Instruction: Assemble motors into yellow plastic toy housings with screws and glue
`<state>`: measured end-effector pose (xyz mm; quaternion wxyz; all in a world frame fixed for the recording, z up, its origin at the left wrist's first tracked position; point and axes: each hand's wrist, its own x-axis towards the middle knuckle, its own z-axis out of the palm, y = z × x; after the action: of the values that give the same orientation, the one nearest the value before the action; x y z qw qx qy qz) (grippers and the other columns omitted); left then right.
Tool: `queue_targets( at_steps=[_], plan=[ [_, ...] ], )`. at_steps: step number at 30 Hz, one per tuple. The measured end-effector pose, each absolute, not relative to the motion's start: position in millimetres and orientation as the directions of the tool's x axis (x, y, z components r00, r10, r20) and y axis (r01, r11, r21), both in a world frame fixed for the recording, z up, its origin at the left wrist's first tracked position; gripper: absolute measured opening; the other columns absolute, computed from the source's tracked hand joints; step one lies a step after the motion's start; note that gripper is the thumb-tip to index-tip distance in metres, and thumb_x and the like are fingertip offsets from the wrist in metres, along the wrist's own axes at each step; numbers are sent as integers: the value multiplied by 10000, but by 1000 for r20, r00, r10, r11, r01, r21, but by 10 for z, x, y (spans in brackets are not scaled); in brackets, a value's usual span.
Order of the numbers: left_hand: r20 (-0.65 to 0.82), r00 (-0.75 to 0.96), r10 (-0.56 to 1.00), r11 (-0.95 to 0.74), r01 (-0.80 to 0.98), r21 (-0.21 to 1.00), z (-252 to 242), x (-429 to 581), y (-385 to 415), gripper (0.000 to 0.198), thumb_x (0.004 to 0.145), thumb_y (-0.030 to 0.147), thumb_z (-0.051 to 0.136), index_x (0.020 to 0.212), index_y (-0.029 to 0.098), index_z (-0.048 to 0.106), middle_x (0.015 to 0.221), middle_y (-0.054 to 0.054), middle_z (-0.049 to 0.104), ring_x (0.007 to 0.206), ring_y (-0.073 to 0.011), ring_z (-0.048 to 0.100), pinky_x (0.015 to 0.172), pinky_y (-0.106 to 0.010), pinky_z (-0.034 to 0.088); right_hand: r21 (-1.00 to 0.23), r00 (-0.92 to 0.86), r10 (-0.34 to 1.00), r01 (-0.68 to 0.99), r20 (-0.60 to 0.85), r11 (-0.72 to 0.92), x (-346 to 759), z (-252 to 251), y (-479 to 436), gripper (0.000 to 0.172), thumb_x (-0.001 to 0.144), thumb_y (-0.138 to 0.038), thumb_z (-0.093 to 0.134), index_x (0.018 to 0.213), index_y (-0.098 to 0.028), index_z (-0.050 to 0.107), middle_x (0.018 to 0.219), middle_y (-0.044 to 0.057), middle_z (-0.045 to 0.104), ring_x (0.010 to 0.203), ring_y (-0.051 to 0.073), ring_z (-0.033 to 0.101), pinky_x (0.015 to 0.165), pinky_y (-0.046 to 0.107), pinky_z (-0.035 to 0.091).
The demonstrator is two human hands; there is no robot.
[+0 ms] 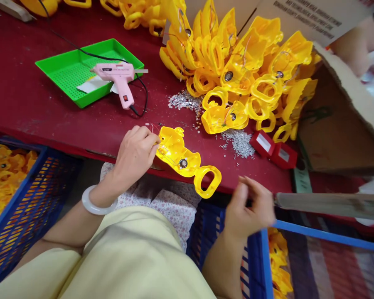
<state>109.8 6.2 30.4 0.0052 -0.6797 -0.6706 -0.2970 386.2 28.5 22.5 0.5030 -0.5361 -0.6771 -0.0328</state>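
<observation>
Your left hand (135,157) was clamped on one end of the yellow plastic moulding (176,151), which lay with its long axis slanting down and rightward at the edge of the red bench (65,120), its ring end nearer your right hand (249,207) (fingertips pinched together, nothing visible between them).

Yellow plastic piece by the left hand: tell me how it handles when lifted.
The yellow plastic piece probably feels light for its size, since its shell looks thin. It likely stays stiff, holding its looped shape. The fine wires on it could snag.
</observation>
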Motion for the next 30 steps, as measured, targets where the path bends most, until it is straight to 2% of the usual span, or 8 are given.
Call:
queue_targets(
  at_steps=[3, 8, 14, 19, 22, 24, 27, 30],
  plan=[
    [463, -38, 885, -111, 950, 291, 338, 1109, 125, 135, 898, 137, 516, 861, 153, 645, 897, -95, 563, 890, -252, 496, 771, -392, 470, -432, -208, 838, 779, 505, 454, 3884, 82, 333, 246, 898, -311, 588, 1067, -156, 677, 1057, 126, 702, 1005, 246, 657, 906, 444, 542],
    [547, -20, 837, -132, 963, 236, 408, 1205, 261, 113, 850, 102, 522, 806, 160, 609, 913, -107, 553, 908, -264, 490, 780, -416, 469, -437, -290, 851, 758, 438, 483, 3761, 0, 279, 218, 895, -248, 591, 1063, -138, 676, 967, 108, 690, 895, 209, 663, 817, 376, 572],
    [495, 12, 869, -108, 980, 166, 404, 1365, 435, 133, 889, 137, 485, 814, 153, 594, 810, -94, 600, 856, -270, 517, 750, -408, 457, -517, -354, 857, 687, 375, 510, 3509, -17, 151, 248, 900, -100, 483, 1039, -153, 682, 888, 77, 690, 805, 166, 671, 767, 290, 560],
    [434, 1, 901, -160, 931, 329, 341, 1326, 472, 165, 925, 182, 504, 940, 139, 663, 901, -90, 674, 883, -261, 557, 810, -403, 466, -510, -330, 866, 707, 377, 491, 3339, 41, 209, 283, 916, -147, 476, 1110, -158, 682, 874, 77, 693, 787, 182, 668, 759, 326, 560],
    [419, -19, 908, -176, 890, 421, 275, 1258, 478, 175, 892, 166, 537, 972, 142, 691, 945, -88, 696, 939, -271, 578, 842, -407, 477, -471, -485, 823, 676, 295, 567, 3288, 153, 282, 283, 910, -223, 538, 1151, -166, 675, 963, 101, 682, 881, 220, 643, 806, 377, 551],
    [409, -45, 911, -167, 868, 467, 235, 1223, 480, 179, 873, 169, 547, 967, 149, 697, 954, -85, 701, 954, -272, 584, 847, -409, 482, -518, -541, 791, 608, 285, 602, 3319, 209, 399, 295, 894, -278, 597, 1165, -185, 666, 1064, 105, 667, 987, 228, 623, 879, 387, 534],
    [398, -75, 914, -162, 834, 527, 203, 1197, 481, 179, 856, 178, 550, 961, 163, 694, 948, -73, 705, 927, -256, 586, 839, -398, 484, -559, -303, 862, 664, 405, 496, 3475, 178, 758, 253, 931, -321, 544, 1099, -185, 674, 1071, 111, 652, 1032, 222, 608, 936, 404, 501],
    [401, -102, 910, -161, 805, 571, 196, 1196, 482, 163, 843, 172, 558, 943, 172, 687, 921, -61, 707, 899, -242, 586, 836, -381, 483, -475, -119, 898, 815, 424, 332, 3671, 35, 1271, 257, 927, -292, 484, 1042, -158, 671, 1040, 148, 624, 986, 258, 598, 922, 474, 481]
  ],
)
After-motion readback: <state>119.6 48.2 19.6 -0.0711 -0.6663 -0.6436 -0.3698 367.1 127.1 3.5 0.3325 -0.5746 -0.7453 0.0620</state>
